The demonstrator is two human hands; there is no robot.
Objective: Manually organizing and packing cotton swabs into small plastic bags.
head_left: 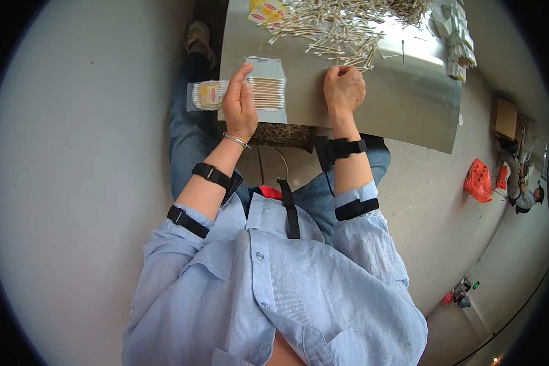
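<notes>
My left hand (239,108) rests at the table's left edge with its fingers stretched out, beside a flat row of cotton swabs (267,93) on a pale blue sheet (266,63). On its other side, a clear packet of cotton swabs (206,96) with a yellow label juts over the edge. The hand hides part of the packet's end and of the row. Further right, my right hand (345,89) is closed, its fingertips bent down at the near rim of a loose heap of cotton swabs (341,30). Whatever its fingers pinch is hidden.
Yellow and white cards (266,11) lie by the heap. Filled clear packets (460,43) line the metal table's (409,110) right side. Loose sticks (285,133) show below its front edge. A red bag (479,181) stands on the floor; another person (523,194) is far right.
</notes>
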